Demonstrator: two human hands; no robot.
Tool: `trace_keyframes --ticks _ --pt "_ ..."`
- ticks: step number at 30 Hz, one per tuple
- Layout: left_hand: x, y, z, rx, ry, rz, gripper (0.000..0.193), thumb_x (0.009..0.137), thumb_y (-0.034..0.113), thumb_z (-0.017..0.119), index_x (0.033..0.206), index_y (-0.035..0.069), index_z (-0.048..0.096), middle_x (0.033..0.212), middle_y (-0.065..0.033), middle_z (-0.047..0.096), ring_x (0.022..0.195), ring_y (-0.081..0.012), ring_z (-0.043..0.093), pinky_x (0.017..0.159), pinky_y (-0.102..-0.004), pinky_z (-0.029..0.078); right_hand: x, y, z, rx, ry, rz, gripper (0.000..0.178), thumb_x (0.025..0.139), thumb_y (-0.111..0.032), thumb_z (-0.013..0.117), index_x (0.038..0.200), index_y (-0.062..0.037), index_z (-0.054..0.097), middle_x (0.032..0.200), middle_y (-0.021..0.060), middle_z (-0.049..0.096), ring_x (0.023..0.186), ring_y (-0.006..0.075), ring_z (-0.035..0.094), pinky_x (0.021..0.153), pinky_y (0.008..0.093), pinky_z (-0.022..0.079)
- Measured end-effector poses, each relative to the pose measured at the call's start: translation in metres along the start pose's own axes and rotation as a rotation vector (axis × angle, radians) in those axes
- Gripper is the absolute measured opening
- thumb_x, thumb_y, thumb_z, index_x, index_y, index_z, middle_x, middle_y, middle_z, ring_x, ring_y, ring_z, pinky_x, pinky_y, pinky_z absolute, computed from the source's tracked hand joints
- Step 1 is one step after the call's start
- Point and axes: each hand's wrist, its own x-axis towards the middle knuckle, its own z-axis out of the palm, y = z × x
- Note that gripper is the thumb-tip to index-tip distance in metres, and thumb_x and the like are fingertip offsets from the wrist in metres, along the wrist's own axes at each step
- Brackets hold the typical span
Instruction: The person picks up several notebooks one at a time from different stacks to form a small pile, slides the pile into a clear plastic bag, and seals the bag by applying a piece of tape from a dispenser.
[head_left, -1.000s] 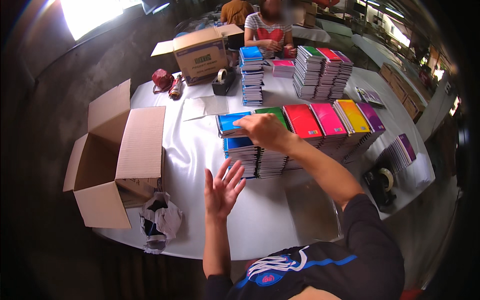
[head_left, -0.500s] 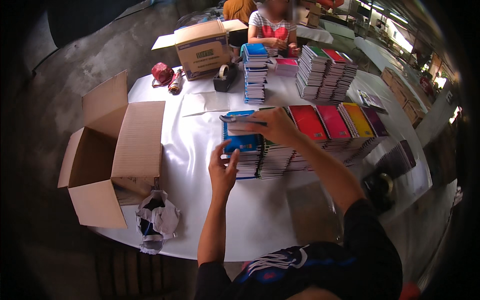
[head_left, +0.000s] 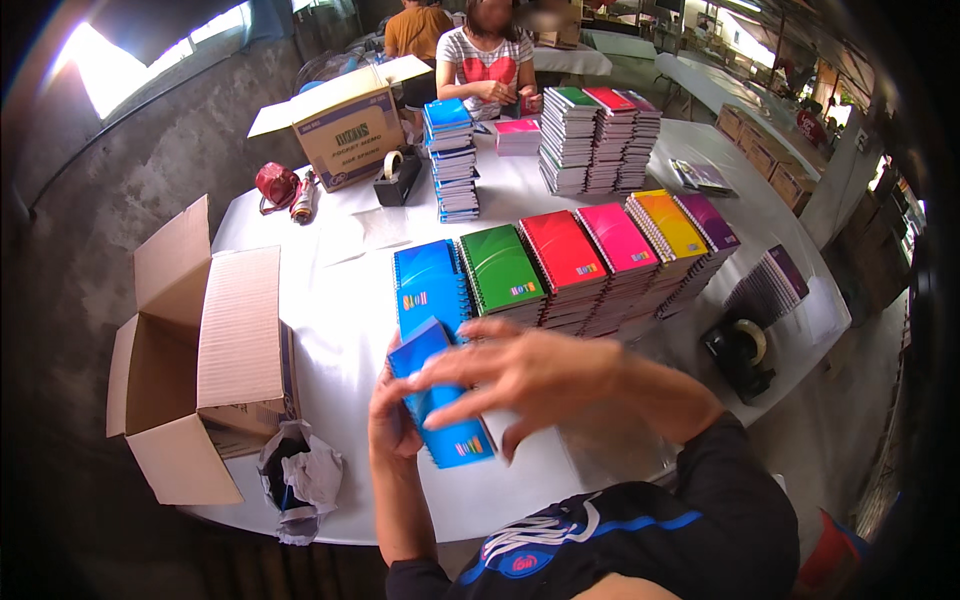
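A blue spiral notebook is tilted in front of me, clear of the stacks. My left hand grips it along its left edge, fingers partly behind it. Over its upper part passes my right hand, slightly blurred, with fingers spread and nothing visible in them. Just beyond stands a row of notebook stacks: a blue stack, a green stack, a red stack, a pink stack, a yellow stack and a purple stack.
An open cardboard box stands left, with crumpled paper beside it. Tape dispensers sit at the right and far left. More notebook stacks and another box stand at the back, where a person works.
The notebook has come off the blue stack's top toward me and now rests in my left hand. My right hand has moved nearer and spread its fingers. The view has shifted.
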Motion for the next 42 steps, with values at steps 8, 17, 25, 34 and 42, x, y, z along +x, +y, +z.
trace_keyframes --ticks 8,17,25,34,42 --pt "-0.045 -0.053 -0.002 -0.051 0.101 -0.126 0.049 0.083 0.014 0.063 0.126 0.001 0.042 0.108 -0.0155 0.059 0.094 -0.027 0.064 0.079 -0.0417 0.057 -0.08 0.114 0.039 -0.442 -0.264 0.576 0.088 0.072 -0.042 0.074 0.143 -0.0119 0.032 0.143 0.021 0.034 0.132 0.0383 0.035 0.108 0.0457 0.032" --pt "-0.102 -0.068 0.018 -0.082 -0.155 -0.487 0.064 0.081 -0.005 0.064 0.136 0.004 0.032 0.125 -0.0161 0.051 0.113 -0.0292 0.054 0.097 -0.0455 0.046 -0.054 0.1 -0.02 -0.122 -0.106 0.717 0.051 0.085 -0.04 0.061 0.129 -0.0144 0.053 0.123 0.0145 0.058 0.11 0.0291 0.057 0.102 0.039 0.038" --pt "-0.07 -0.072 0.007 -0.547 -0.021 -0.192 0.058 0.086 0.021 0.065 0.135 0.008 0.035 0.125 -0.013 0.051 0.112 -0.0293 0.054 0.09 -0.0416 0.051 -0.054 -0.073 0.009 -0.593 -0.077 0.242 0.042 0.081 -0.026 0.058 0.12 -0.0094 0.059 0.113 0.0058 0.06 0.111 0.0176 0.054 0.101 0.0672 0.026" --pt "-0.042 -0.082 0.022 -0.104 0.144 -0.164 0.05 0.084 0.008 0.059 0.13 0.001 0.039 0.12 -0.0168 0.054 0.102 -0.0287 0.06 0.084 -0.0402 0.054 -0.074 0.026 -0.038 -0.225 -0.135 0.598 0.084 0.065 -0.041 0.078 0.138 -0.0217 0.042 0.145 0.0137 0.035 0.134 0.0312 0.033 0.109 0.0608 0.017" --pt "-0.035 -0.09 0.041 -0.047 0.192 -0.117 0.041 0.096 0.015 0.046 0.134 0.005 0.033 0.122 -0.0166 0.052 0.106 -0.0275 0.059 0.086 -0.0395 0.053 -0.121 0.099 -0.037 -0.076 -0.267 0.855 0.076 0.073 -0.029 0.075 0.14 -0.021 0.04 0.141 0.019 0.039 0.124 0.0364 0.045 0.104 0.0389 0.038"
